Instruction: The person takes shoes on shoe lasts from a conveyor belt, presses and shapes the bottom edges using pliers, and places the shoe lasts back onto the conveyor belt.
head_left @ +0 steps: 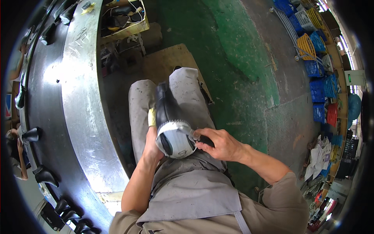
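Note:
A black shoe upper on a last (pixel 166 102) lies bottom up across my lap, between my thighs. Its near end shows a pale grey bottom (pixel 180 143) with a ragged, pleated whitish edge around it. My left hand (pixel 153 141) is closed around the shoe's left side, its fingers partly hidden underneath; yellow wrapping covers one digit. Closed around a dark-handled hand tool (pixel 205 140), my right hand (pixel 224 145) is at the right of the shoe. The tool's metal end meets the pale edge; its exact kind is unclear.
To the left runs a dark conveyor belt (pixel 58 128) with several black shoes, beside a shiny metal ledge (pixel 83 128). Other people's arms show beyond it. A yellowish box (pixel 124 33) of tools and odds stands ahead. Coloured baskets (pixel 311 46) line the right side.

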`<state>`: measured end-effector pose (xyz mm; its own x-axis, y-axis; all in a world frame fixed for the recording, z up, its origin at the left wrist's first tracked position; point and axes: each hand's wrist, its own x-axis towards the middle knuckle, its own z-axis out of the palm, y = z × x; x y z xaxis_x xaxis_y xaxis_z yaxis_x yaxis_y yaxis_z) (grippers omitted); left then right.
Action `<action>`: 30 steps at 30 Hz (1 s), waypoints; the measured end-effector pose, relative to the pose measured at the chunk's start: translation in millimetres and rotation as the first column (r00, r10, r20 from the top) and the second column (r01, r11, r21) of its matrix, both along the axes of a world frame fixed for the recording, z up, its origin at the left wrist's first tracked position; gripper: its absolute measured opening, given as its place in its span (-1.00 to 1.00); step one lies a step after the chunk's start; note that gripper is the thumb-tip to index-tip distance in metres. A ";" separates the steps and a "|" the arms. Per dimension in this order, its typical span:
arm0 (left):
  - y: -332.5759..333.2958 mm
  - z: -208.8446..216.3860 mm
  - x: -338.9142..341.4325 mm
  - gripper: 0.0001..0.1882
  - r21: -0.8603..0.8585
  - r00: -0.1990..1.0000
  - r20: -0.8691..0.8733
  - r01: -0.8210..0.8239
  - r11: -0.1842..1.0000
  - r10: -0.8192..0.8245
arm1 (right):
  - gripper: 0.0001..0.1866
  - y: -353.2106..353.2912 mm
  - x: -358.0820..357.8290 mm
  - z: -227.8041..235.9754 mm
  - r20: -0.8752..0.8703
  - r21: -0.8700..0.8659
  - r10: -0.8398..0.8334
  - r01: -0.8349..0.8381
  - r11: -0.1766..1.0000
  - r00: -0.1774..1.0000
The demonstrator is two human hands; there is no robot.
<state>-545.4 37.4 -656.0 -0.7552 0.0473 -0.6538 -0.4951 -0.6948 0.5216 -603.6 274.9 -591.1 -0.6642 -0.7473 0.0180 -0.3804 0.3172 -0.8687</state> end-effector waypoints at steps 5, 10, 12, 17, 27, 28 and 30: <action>-2.5 -1.5 -8.7 -0.09 0.380 0.995 -0.082 -0.018 0.925 0.053 | -0.39 34.6 4.8 40.2 0.597 0.195 0.190 -0.371 0.908 0.779; -12.8 28.1 -19.0 -0.24 0.054 0.919 -0.374 -0.114 0.992 0.126 | -0.13 48.1 22.2 -6.4 0.818 -0.006 -0.066 0.124 0.992 0.572; -21.2 38.3 -16.5 -0.32 -0.350 0.899 -0.408 0.007 0.937 -0.159 | -0.11 5.9 1.6 -5.0 0.936 -0.066 -0.093 0.428 0.902 0.340; 0.3 -1.7 -35.0 -0.30 -0.099 0.949 -0.263 -0.206 0.974 0.174 | -0.20 -81.5 -19.8 -33.8 0.857 -0.226 -0.037 0.439 0.870 0.514; -14.2 -77.8 -66.4 -0.38 -0.239 0.994 0.020 -0.102 0.966 0.110 | -0.47 -125.5 -43.3 -120.5 0.989 0.074 -0.143 0.716 0.694 0.037; -11.0 -77.5 -65.6 -0.38 -0.238 0.994 0.032 -0.098 0.966 0.108 | -0.47 -125.9 -47.3 -121.1 0.989 0.083 -0.144 0.716 0.693 0.025; -8.9 -73.7 -67.0 -0.30 -0.284 0.987 0.052 -0.133 0.949 0.154 | -0.48 -130.7 -53.6 -119.9 0.985 0.057 -0.153 0.678 0.733 0.082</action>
